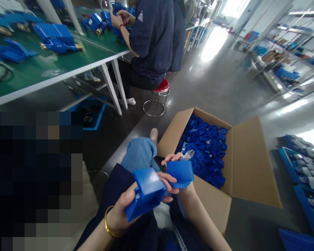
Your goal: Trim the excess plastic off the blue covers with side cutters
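My left hand (122,205) is closed round a blue plastic housing (149,188), a hollow box-like shell with its open side facing down and right. Fingers reach past its right side toward a second blue plastic cover (180,171). That cover sits in my right hand (184,190), the palm beneath and the fingertips showing behind it. The metal jaws of a pair of cutting pliers (188,154) stick out beside those right fingertips; their handles are mostly hidden. Both pieces are held above my lap, close together.
An open cardboard box (253,164) full of blue plastic parts (206,146) stands at front right. A green-topped workbench (91,47) carries blue valve-like units (59,38). A co-worker (154,38) sits there on a red stool (162,86). Blue trays (290,164) line the right.
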### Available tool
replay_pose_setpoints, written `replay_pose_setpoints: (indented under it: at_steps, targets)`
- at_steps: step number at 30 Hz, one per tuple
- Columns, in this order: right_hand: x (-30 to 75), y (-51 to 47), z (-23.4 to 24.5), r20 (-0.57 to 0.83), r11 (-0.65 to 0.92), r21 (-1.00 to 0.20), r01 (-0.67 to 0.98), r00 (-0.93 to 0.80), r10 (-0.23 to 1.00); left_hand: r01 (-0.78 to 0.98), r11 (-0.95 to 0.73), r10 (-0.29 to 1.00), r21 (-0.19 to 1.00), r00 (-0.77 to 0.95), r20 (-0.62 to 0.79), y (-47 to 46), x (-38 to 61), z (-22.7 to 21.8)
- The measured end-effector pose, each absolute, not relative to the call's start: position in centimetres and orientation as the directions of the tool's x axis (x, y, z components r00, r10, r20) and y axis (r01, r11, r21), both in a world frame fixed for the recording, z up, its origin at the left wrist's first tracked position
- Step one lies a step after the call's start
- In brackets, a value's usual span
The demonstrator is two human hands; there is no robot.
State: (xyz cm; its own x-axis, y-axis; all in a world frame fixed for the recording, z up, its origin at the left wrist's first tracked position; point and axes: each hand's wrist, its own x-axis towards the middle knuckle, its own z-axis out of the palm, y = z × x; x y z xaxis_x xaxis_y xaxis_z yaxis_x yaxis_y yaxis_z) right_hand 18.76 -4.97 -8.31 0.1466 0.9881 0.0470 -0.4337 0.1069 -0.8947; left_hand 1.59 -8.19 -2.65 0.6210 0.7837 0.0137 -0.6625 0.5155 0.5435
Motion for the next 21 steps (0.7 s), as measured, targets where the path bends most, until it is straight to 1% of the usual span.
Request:
replay_pose_setpoints:
  at_steps: [2, 5, 7, 10, 14, 18, 21]
  targets:
    - [18.7, -4.7, -8.6, 0.065, 0.130, -0.898, -0.420, 0.166, 0.984, -0.633, 0.523, 0.779, 0.571, 0.626, -0.019, -8.2, 1.6, -2.1]
    - [18.7, -4.5, -8.6, 0.104, 0.167, -0.899, -0.405, 0.172, 0.980, -0.623, 0.526, 0.789, 0.578, 0.612, -0.058, -8.2, 1.6, -1.7]
    - [18.9, -4.5, -8.0, 0.150, 0.206, -0.895, -0.395, 0.170, 0.974, -0.609, 0.529, 0.777, 0.591, 0.628, -0.048, -8.1, 1.3, -2.0]
    - [19.5, -5.0, -6.3, 0.231, 0.272, -0.893, -0.360, 0.152, 0.961, -0.559, 0.550, 0.717, 0.620, 0.697, -0.008, -8.1, 0.4, -3.1]
    - [20.5, -6.2, -3.7, 0.316, 0.317, -0.911, -0.263, 0.050, 0.948, -0.525, 0.579, 0.681, 0.624, 0.732, -0.016, -7.9, -0.5, -4.1]
    - [20.7, -7.0, -2.1, 0.343, 0.326, -0.931, -0.166, -0.086, 0.935, -0.487, 0.563, 0.674, 0.668, 0.738, -0.029, -7.9, -0.4, -3.7]
    - [20.6, -7.1, -1.8, 0.359, 0.343, -0.930, -0.132, -0.130, 0.924, -0.483, 0.565, 0.696, 0.669, 0.715, -0.072, -8.1, -0.1, -3.2]
